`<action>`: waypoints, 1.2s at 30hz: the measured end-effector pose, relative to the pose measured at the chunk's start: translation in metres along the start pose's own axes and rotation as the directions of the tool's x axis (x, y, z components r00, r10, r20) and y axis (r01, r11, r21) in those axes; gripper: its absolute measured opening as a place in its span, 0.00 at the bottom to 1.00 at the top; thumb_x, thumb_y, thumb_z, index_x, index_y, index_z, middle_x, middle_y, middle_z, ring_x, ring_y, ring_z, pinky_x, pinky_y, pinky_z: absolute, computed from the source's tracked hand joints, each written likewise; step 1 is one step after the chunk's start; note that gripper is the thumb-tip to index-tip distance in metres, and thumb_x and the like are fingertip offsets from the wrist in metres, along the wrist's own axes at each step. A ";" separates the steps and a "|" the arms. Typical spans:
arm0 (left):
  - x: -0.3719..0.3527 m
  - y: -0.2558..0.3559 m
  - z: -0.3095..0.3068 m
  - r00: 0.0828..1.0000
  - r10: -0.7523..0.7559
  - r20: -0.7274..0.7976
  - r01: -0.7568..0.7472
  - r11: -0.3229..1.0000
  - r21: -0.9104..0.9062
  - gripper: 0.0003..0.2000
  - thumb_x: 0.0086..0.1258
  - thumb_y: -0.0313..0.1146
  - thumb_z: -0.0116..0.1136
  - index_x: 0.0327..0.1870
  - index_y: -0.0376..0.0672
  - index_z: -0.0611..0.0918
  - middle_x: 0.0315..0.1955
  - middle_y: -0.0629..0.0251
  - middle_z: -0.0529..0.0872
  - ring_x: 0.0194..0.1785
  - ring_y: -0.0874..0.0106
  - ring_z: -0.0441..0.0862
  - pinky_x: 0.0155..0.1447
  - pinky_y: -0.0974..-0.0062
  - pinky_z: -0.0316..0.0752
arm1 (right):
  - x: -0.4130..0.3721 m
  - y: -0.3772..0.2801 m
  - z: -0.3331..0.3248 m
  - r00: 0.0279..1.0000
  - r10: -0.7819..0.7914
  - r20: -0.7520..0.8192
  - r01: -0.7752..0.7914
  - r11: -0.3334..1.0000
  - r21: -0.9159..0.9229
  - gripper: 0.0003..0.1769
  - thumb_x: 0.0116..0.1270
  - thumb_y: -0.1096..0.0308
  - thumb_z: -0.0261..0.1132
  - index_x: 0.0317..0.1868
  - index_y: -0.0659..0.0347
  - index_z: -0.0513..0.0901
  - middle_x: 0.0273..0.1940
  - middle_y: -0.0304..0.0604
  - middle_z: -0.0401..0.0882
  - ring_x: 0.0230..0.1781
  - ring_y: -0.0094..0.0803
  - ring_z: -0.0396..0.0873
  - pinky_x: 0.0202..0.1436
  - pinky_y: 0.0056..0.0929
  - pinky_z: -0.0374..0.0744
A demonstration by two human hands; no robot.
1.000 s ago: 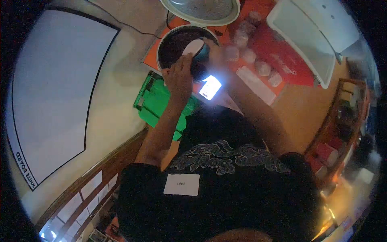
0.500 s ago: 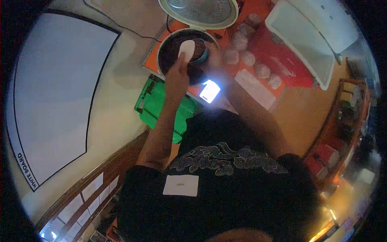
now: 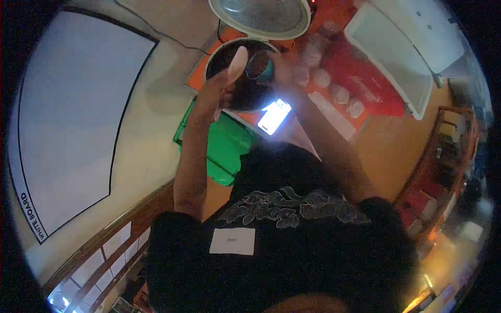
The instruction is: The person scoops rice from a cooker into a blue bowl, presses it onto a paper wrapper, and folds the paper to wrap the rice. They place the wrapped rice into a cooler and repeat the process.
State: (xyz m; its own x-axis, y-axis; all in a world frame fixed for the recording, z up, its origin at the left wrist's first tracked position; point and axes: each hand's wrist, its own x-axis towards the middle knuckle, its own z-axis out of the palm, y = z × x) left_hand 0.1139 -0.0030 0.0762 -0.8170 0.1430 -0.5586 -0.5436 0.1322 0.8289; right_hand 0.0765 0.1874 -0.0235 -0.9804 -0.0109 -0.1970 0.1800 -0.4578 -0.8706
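Observation:
My left hand [image 3: 212, 89] is closed around the handle of a pale rice paddle [image 3: 238, 61], its blade tilted up on edge over an open rice cooker [image 3: 207, 68]. Dark contents line the cooker's pot, too dim to identify. At the pot's right side my right hand [image 3: 283, 74], smeared by motion, grips a small blue cup [image 3: 267, 70] with brown, grainy food in it. Paddle and cup are a little apart. The cooker's lid [image 3: 263, 18] stands raised behind the pot.
A lit phone [image 3: 274, 117] lies in front of the cooker. Several clear-wrapped lumps [image 3: 322, 78] sit on the orange table to the right, beside a large white plastic box [image 3: 386, 57]. Below left is a green crate [image 3: 229, 146]. A cord [image 3: 172, 39] runs behind.
My left hand has drawn left, taking the paddle away from above the cup and turning its blade onto its edge. The cup has shifted only slightly in my right hand.

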 end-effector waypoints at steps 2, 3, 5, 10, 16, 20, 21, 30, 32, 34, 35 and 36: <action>0.010 -0.007 -0.018 0.999 0.032 -0.033 -0.035 0.995 -0.095 0.23 0.76 0.48 0.49 0.64 0.41 0.73 0.30 0.64 0.80 0.33 0.70 0.78 0.43 0.70 0.75 | -0.021 -0.029 0.008 1.000 -0.001 -0.008 0.002 0.988 0.155 0.24 0.65 0.60 0.62 0.58 0.62 0.75 0.58 0.46 0.75 0.62 0.38 0.73 0.64 0.38 0.74; 0.021 -0.017 -0.025 0.999 0.030 -0.027 -0.033 0.995 -0.093 0.23 0.76 0.48 0.49 0.64 0.41 0.73 0.30 0.64 0.80 0.33 0.70 0.78 0.43 0.70 0.75 | 0.009 0.011 -0.042 0.987 -0.076 0.142 0.065 0.995 0.080 0.24 0.66 0.58 0.60 0.59 0.62 0.74 0.56 0.46 0.77 0.59 0.38 0.75 0.62 0.39 0.75; 0.048 -0.034 -0.035 0.868 0.488 -0.097 -0.349 0.736 0.581 0.21 0.74 0.45 0.53 0.62 0.42 0.74 0.38 0.56 0.85 0.40 0.64 0.84 0.44 0.63 0.75 | 0.066 0.091 -0.137 0.876 -0.219 0.431 0.243 0.970 -0.001 0.25 0.69 0.55 0.57 0.60 0.62 0.73 0.52 0.46 0.80 0.55 0.38 0.79 0.59 0.42 0.78; 0.058 -0.009 -0.025 0.839 0.523 0.152 -0.179 0.001 0.984 0.21 0.70 0.41 0.56 0.61 0.46 0.75 0.45 0.56 0.86 0.49 0.60 0.85 0.52 0.54 0.74 | -0.074 -0.030 -0.054 0.993 -0.101 0.057 0.106 0.989 -0.100 0.30 0.72 0.42 0.49 0.54 0.61 0.76 0.36 0.44 0.83 0.33 0.36 0.84 0.35 0.37 0.85; 0.135 -0.011 -0.010 0.607 0.640 0.470 -0.295 -0.368 0.882 0.18 0.68 0.38 0.56 0.59 0.50 0.78 0.41 0.61 0.87 0.49 0.62 0.84 0.54 0.55 0.71 | -0.083 0.023 -0.089 0.967 0.255 0.013 -0.249 0.932 0.263 0.36 0.73 0.38 0.43 0.53 0.66 0.79 0.41 0.46 0.84 0.37 0.35 0.84 0.37 0.34 0.83; 0.133 -0.003 0.007 0.634 0.552 0.541 -0.348 -0.421 0.838 0.16 0.68 0.36 0.54 0.56 0.50 0.81 0.39 0.61 0.87 0.47 0.63 0.84 0.53 0.52 0.69 | -0.088 0.014 -0.074 0.942 0.327 -0.079 -0.316 0.940 0.128 0.35 0.76 0.42 0.39 0.51 0.66 0.79 0.38 0.45 0.84 0.33 0.34 0.83 0.31 0.32 0.83; 0.135 -0.010 0.008 0.636 0.549 0.542 -0.350 -0.421 0.837 0.16 0.68 0.36 0.54 0.56 0.50 0.81 0.39 0.61 0.87 0.47 0.63 0.84 0.53 0.52 0.69 | -0.089 0.017 -0.075 0.941 0.330 -0.080 -0.318 0.939 0.130 0.35 0.76 0.42 0.39 0.51 0.66 0.79 0.38 0.45 0.84 0.33 0.34 0.83 0.31 0.32 0.83; 0.108 -0.044 0.012 0.689 0.519 0.505 -0.479 -0.196 0.855 0.17 0.65 0.34 0.55 0.56 0.50 0.80 0.38 0.59 0.87 0.42 0.60 0.86 0.46 0.52 0.66 | -0.090 0.010 -0.073 0.954 0.295 0.043 -0.298 0.941 0.158 0.30 0.78 0.48 0.40 0.48 0.67 0.79 0.32 0.43 0.82 0.25 0.31 0.82 0.25 0.30 0.82; 0.103 -0.045 0.013 0.712 0.527 0.464 -0.490 -0.099 0.866 0.18 0.65 0.35 0.55 0.57 0.51 0.80 0.39 0.59 0.87 0.43 0.61 0.86 0.45 0.53 0.65 | -0.093 0.002 -0.066 0.956 0.291 -0.019 -0.289 0.954 0.086 0.29 0.77 0.48 0.42 0.47 0.66 0.79 0.32 0.43 0.82 0.25 0.31 0.81 0.24 0.31 0.82; 0.104 -0.051 0.012 0.719 0.527 0.453 -0.484 -0.089 0.871 0.19 0.65 0.36 0.56 0.58 0.52 0.79 0.39 0.60 0.88 0.43 0.61 0.86 0.45 0.53 0.65 | -0.094 -0.002 -0.060 0.958 0.286 -0.028 -0.281 0.952 0.125 0.28 0.77 0.49 0.43 0.48 0.66 0.79 0.33 0.43 0.82 0.26 0.31 0.82 0.25 0.31 0.82; 0.103 -0.055 0.012 0.723 0.531 0.442 -0.476 -0.080 0.876 0.20 0.65 0.36 0.56 0.60 0.52 0.79 0.40 0.60 0.88 0.44 0.61 0.86 0.45 0.52 0.65 | -0.094 -0.003 -0.059 0.960 0.279 -0.036 -0.270 0.949 0.161 0.27 0.78 0.50 0.43 0.48 0.66 0.79 0.34 0.44 0.82 0.27 0.31 0.82 0.25 0.30 0.82; 0.105 -0.059 0.009 0.721 0.535 0.440 -0.474 -0.082 0.877 0.20 0.65 0.36 0.56 0.60 0.52 0.79 0.40 0.60 0.88 0.44 0.61 0.86 0.45 0.52 0.65 | -0.091 0.002 -0.063 0.961 0.275 -0.033 -0.266 0.951 0.159 0.27 0.78 0.50 0.43 0.48 0.66 0.79 0.34 0.44 0.82 0.27 0.31 0.82 0.25 0.30 0.82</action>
State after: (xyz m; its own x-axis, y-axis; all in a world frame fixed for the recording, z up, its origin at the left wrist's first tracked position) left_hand 0.0616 0.0126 -0.0319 -0.7952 0.6058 0.0268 0.6008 0.7811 0.1703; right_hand 0.1708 0.2437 -0.0360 -0.8901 -0.1072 -0.4430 0.4192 -0.5741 -0.7033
